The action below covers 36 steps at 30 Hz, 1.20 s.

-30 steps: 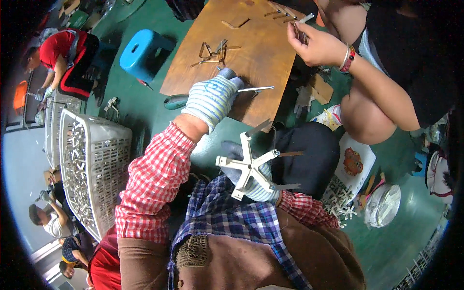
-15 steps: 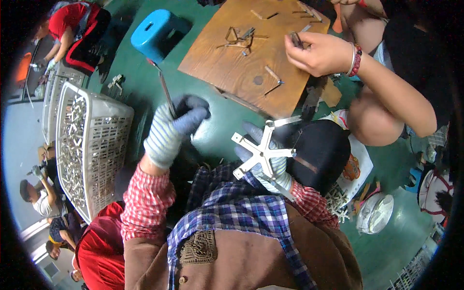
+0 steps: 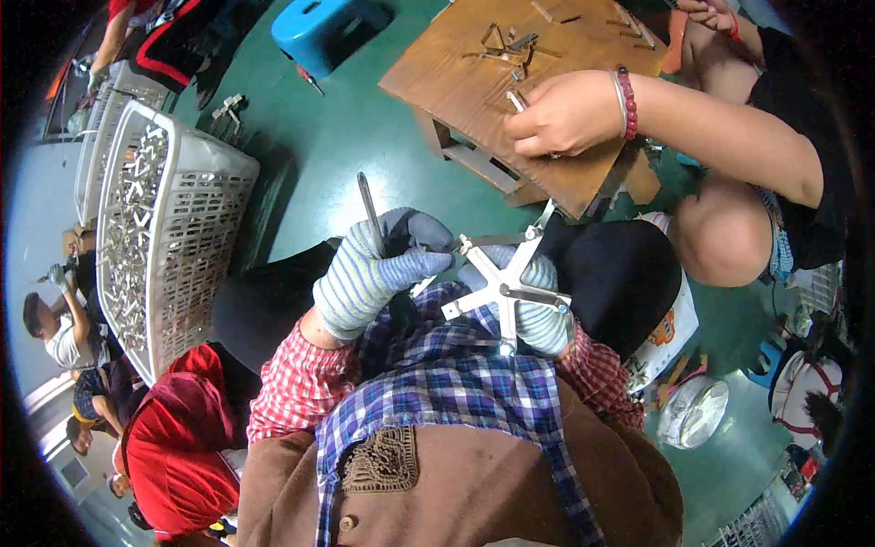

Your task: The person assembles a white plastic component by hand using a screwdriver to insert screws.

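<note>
1. The left hand, in a striped glove, has its fingers curled around a screwdriver; its shaft stands out past them, pointing far, and the handle is hidden in the grip.
2. The tips of that thumb and forefinger are close together, just beside the star's far-left arm. I cannot tell whether they also pinch some small part.
3. The right hand, gloved likewise, grips the star from beneath and from its right side; some fingers are hidden behind it.
4. The star is white with five arms, held up in front of the person, over the near part of the apron. Metal strips are on it: one crosses from its hub toward the right, another lies between the two far arms.
5. Beyond the star, far and right, is the wooden surface. A co-worker's hand is over it, fingers pinching a small metal piece; red and pale bracelets circle that wrist.
6. Loose brackets lie in a small heap on the far part of the surface.
7. Left of the surface, a blue stool stands on the green floor, with a red-handled tool near it.
8. At left, a white basket is full of metal parts.
9. Near right, a round pale container sits on the floor.
</note>
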Motion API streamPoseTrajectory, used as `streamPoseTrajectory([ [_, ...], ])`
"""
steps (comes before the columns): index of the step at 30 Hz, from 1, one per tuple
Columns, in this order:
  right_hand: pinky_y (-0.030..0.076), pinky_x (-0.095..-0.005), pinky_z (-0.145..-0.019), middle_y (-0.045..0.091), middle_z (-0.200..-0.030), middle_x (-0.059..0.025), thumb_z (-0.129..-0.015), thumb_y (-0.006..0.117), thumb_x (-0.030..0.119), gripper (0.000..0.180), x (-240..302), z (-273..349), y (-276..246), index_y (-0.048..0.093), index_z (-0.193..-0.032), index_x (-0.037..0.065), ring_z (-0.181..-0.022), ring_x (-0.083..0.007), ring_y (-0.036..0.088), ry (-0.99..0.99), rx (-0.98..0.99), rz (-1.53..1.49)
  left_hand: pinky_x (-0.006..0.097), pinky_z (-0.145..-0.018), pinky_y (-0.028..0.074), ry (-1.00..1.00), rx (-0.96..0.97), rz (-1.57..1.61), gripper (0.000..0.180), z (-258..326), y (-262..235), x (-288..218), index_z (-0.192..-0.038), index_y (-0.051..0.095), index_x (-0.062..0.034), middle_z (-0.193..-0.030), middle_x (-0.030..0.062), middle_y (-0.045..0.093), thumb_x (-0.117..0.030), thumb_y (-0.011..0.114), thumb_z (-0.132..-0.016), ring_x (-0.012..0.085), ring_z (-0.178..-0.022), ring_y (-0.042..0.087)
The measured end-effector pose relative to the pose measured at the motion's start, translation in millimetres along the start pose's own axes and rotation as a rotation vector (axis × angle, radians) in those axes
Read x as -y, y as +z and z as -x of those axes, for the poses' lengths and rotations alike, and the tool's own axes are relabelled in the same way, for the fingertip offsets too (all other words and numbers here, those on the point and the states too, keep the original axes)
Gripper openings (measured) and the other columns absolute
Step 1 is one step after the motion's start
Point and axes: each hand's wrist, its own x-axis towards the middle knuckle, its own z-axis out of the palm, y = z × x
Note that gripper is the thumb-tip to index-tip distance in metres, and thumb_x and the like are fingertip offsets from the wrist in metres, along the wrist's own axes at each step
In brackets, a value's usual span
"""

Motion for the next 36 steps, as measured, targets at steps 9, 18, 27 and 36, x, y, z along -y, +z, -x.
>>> streamPoseTrajectory([
  [9, 0.055, -0.0381, -0.073, 0.043, -0.108, -0.0161, -0.086, 0.056, 0.015, 0.027, 95, -50, 31, 0.042, -0.108, 0.007, -0.09, -0.0289, 0.06, 0.385, -0.229, -1.007, 0.024, -0.072, 0.046, -0.089, -0.046, 0.1, 0.018, -2, -3, 9, -0.097, 0.067, -0.0003, -0.086, 0.0036, 0.067, -0.009, 0.073, -0.082, 0.0097, -0.078, 0.059],
  [18, 0.053, -0.037, -0.065, 0.053, -0.105, -0.0125, -0.087, 0.066, 0.029, 0.039, 230, -127, 13, 0.053, -0.12, 0.014, -0.083, -0.0282, 0.061, 1.182, -0.907, -1.538, 0.026, -0.075, 0.047, -0.103, 0.011, 0.047, 0.02, -5, -5, 7, -0.097, 0.066, 0.0007, -0.087, 0.0042, 0.068, -0.01, 0.073, -0.081, 0.0107, -0.08, 0.061],
  [27, 0.051, -0.0366, -0.056, 0.069, -0.081, -0.0061, -0.083, 0.07, 0.041, 0.033, 205, -138, -20, 0.071, -0.101, 0.013, -0.065, -0.026, 0.065, 1.385, -0.896, -0.894, 0.025, -0.07, 0.047, -0.153, 0.012, 0.091, 0.017, -8, -8, 15, -0.096, 0.066, -0.0003, -0.083, 0.0036, 0.067, -0.01, 0.072, -0.083, 0.0102, -0.074, 0.06],
  [36, 0.051, -0.0364, -0.055, 0.069, -0.08, -0.0056, -0.081, 0.068, 0.046, 0.036, 201, -120, -31, 0.072, -0.103, 0.018, -0.065, -0.0255, 0.066, 1.388, -0.449, -0.814, 0.023, -0.064, 0.043, -0.25, 0.053, -0.07, 0.018, -13, -15, 14, -0.095, 0.067, -0.002, -0.077, -0.0009, 0.064, -0.015, 0.072, -0.084, 0.0067, -0.069, 0.053],
])
